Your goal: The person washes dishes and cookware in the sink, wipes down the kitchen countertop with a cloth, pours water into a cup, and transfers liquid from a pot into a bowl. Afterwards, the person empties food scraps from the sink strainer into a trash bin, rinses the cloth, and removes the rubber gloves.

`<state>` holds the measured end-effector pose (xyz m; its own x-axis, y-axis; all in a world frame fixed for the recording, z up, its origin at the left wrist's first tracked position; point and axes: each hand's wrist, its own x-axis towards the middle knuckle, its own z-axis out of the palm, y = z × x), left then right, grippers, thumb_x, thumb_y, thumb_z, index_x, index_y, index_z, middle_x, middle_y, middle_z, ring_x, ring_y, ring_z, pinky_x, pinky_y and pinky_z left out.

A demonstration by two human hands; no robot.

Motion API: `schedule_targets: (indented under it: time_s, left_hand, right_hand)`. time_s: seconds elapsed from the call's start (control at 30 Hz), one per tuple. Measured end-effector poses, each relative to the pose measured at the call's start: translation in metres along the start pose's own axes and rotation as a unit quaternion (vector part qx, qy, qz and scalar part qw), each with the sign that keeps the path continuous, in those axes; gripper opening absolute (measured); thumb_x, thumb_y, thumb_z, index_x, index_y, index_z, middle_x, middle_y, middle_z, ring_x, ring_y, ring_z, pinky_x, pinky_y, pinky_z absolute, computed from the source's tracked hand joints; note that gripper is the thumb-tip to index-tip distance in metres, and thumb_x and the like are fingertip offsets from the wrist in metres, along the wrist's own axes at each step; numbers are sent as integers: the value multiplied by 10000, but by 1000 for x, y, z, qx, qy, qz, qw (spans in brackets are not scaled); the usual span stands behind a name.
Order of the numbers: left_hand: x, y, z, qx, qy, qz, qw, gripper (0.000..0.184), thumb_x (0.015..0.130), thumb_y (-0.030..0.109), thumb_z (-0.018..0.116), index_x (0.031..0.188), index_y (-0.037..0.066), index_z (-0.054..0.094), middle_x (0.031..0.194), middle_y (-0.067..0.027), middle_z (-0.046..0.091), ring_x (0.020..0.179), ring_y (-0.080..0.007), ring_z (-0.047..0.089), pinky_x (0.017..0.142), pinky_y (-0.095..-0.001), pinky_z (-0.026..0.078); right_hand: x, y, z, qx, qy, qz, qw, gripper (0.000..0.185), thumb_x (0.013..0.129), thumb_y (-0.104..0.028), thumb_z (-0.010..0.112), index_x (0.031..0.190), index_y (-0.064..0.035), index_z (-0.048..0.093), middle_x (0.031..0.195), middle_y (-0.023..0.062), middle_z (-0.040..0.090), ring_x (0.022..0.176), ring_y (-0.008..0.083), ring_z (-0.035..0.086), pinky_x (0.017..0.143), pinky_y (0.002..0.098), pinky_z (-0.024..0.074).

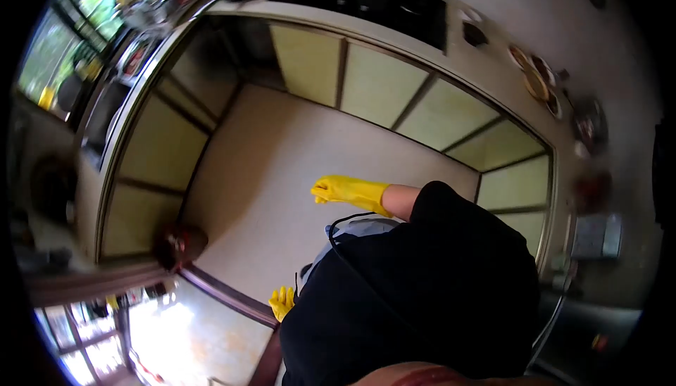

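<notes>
Gloved right hand (pixel 334 189): your fingers curl together over the floor (pixel 243 168).
Gloved left hand (pixel 282 305): fingers apart, beside your black shirt (pixel 422 280).

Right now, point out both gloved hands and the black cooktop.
Right hand (pixel 336 189), head view: yellow glove over its back.
Left hand (pixel 282 304), head view: yellow glove.
Black cooktop (pixel 373 7), head view: top surface.

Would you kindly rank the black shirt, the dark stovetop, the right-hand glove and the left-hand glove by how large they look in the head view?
1. Black shirt, though it is close to the camera
2. Dark stovetop
3. Right-hand glove
4. Left-hand glove, partly hidden
</notes>
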<state>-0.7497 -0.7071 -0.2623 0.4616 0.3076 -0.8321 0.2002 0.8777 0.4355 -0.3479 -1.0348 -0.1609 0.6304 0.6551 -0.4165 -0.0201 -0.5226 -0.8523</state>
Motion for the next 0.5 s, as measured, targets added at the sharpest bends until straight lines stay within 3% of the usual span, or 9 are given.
schedule_targets:
  time_s: [0.13,0.2,0.27,0.33,0.47,0.5]
  left_hand:
    - [63,73,34,50,-17,-21,998,615,1003,569,530,1352,63,514,1288,-222,625,1033,-371,662,827,-436,581]
    - [77,97,42,47,-22,-14,999,619,1004,568,529,1358,61,510,1298,-221,621,1046,-372,661,836,-437,581]
    - [96,123,49,47,-31,-12,998,623,1004,568,528,1363,59,506,1308,-220,618,1059,-374,660,846,-438,581]
    - [115,162,54,43,-43,-2,998,628,1005,567,527,1369,57,502,1317,-219,614,1071,-375,658,856,-438,581]
    - [134,227,83,33,-82,35,996,636,1006,566,525,1380,52,494,1337,-218,607,1097,-378,656,876,-440,582]
    - [138,240,90,26,-94,47,994,638,1007,566,524,1383,51,492,1341,-217,605,1103,-379,655,881,-441,582]
  right_hand:
    - [34,-3,-6,91,108,1,990,363,1013,-351,564,1049,-15,698,929,112,762,832,194,722,768,341,570]
    - [47,6,1,170,111,-9,979,338,1029,-315,560,1131,-13,672,972,138,754,874,215,728,789,349,577]
    - [48,25,1,288,129,-7,949,306,1044,-270,554,1143,-1,661,1006,173,741,880,239,729,800,365,586]
    - [58,55,13,321,187,-23,928,314,1048,-270,561,1129,16,661,1021,189,732,878,262,729,804,380,597]
    - [61,66,29,540,276,104,788,378,1049,-301,558,1224,29,612,1053,202,724,955,292,723,818,401,610]
    - [66,61,35,537,266,102,794,378,1049,-301,558,1224,29,612,1053,202,724,955,292,723,818,401,610]
